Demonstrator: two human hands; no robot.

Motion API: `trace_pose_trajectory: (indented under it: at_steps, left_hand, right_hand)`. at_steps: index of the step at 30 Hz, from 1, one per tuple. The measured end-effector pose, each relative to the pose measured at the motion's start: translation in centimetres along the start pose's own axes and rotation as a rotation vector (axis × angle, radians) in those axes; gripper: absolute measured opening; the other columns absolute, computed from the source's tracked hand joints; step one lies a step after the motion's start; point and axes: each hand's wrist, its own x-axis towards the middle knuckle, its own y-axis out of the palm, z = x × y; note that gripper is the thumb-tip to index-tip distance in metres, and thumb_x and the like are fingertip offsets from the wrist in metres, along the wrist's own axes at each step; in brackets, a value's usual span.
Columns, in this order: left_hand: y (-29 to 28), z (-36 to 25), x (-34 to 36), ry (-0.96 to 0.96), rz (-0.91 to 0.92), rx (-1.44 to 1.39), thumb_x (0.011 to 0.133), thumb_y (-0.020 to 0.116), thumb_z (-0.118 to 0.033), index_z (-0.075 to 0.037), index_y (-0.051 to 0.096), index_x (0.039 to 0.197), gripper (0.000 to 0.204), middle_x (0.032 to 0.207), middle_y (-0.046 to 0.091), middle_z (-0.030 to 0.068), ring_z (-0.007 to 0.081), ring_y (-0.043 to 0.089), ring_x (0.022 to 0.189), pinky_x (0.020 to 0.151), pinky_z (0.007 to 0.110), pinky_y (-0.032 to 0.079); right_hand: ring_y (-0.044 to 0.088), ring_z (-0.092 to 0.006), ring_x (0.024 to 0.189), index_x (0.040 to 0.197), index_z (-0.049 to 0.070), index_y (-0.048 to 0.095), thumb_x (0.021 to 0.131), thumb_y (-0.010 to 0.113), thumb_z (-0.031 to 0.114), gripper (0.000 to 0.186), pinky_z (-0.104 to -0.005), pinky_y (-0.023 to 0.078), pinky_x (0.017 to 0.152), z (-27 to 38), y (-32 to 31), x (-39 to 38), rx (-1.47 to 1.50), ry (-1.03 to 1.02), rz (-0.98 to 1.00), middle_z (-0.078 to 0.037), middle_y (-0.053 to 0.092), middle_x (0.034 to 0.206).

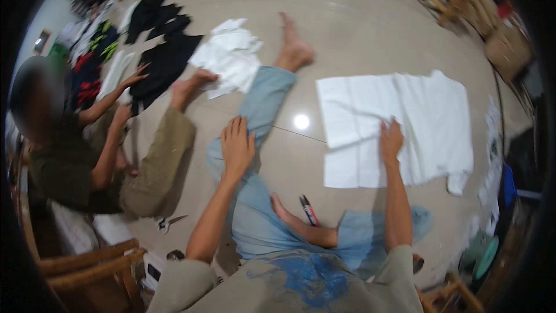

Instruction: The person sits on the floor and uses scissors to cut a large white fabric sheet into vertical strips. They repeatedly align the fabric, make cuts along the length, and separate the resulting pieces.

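Note:
My left hand [236, 142] lies on the bent knee of my light blue trousers [260, 104], its fingers stretched out and holding nothing. My right hand [392, 138] is on a flat stack of white cloth [359, 101] spread on the floor to my right. Its fingers are drawn together on the cloth, and creases run out from them. The right part of the white cloth [440, 127] looks rumpled and folded over. A dark marker-like pen with a red and white barrel [309, 211] rests on the floor beside my folded leg.
At left another person [63, 162] sits reaching toward black cloth pieces [165, 64]. A crumpled white cloth [231, 55] lies by that person's foot. Scissors [168, 223] are on the floor. Wooden stools [87, 264] and a green spool-like thing [480, 255] stand near the edges.

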Motion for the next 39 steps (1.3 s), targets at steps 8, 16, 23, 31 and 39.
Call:
trace_pose_trajectory:
  at_steps: [8,16,23,31,39]
  left_hand:
    - [-2.6,-20.4,-14.0,-0.204,0.164,-0.875,0.099,0.063,-0.015,-0.006,0.035,0.159,0.067,0.163,0.037,0.0176,0.0321,0.034,0.151,0.121,0.043,0.027]
    - [-4.3,-21.5,-9.8,-0.225,0.145,-1.0,0.102,0.06,-0.011,0.002,0.059,0.132,0.033,0.134,0.059,0.0111,0.0206,0.055,0.121,0.106,0.036,0.042]
    - [-8.8,-22.9,-10.9,-0.164,0.086,-0.973,0.102,0.061,-0.006,0.001,0.067,0.098,0.01,0.103,0.064,0.0065,0.0144,0.058,0.1,0.088,0.031,0.049]
    - [-10.1,-25.8,-10.6,0.214,-0.061,-0.615,0.091,0.067,0.002,0.0,0.065,0.09,0.004,0.095,0.065,0.0105,0.0263,0.057,0.094,0.081,0.038,0.046]
    - [-9.9,-24.4,-11.2,0.029,-0.021,-0.865,0.1,0.063,-0.008,-0.001,0.059,0.091,0.013,0.094,0.058,0.0053,0.0182,0.056,0.09,0.084,0.033,0.045]
  right_hand:
    - [0.063,-0.0134,0.093,0.145,0.002,0.057,0.11,0.047,0.048,0.059,-0.0332,0.049,0.093,13.9,-13.7,-11.8,1.472,0.143,0.609,-0.008,0.064,0.118]
    - [0.02,-0.0285,0.157,0.158,0.002,0.038,0.109,0.052,0.044,0.067,-0.0387,0.024,0.125,18.2,-19.4,-17.4,1.714,0.176,0.731,-0.017,0.038,0.163]
    - [0.072,-0.0164,0.098,0.116,-0.006,0.073,0.106,0.061,0.03,0.039,-0.0293,0.061,0.083,17.2,-22.1,-17.2,1.799,0.359,0.739,-0.018,0.074,0.113]
    - [0.066,-0.0114,0.058,0.098,-0.006,0.067,0.103,0.067,0.03,0.037,-0.0265,0.056,0.051,17.4,-25.7,-16.6,1.406,0.47,0.297,-0.013,0.073,0.083]
    - [0.07,-0.0164,0.073,0.128,0.0,0.049,0.106,0.061,0.024,0.034,-0.0274,0.059,0.056,14.0,-23.1,-16.0,1.599,0.58,-0.069,-0.011,0.069,0.091]
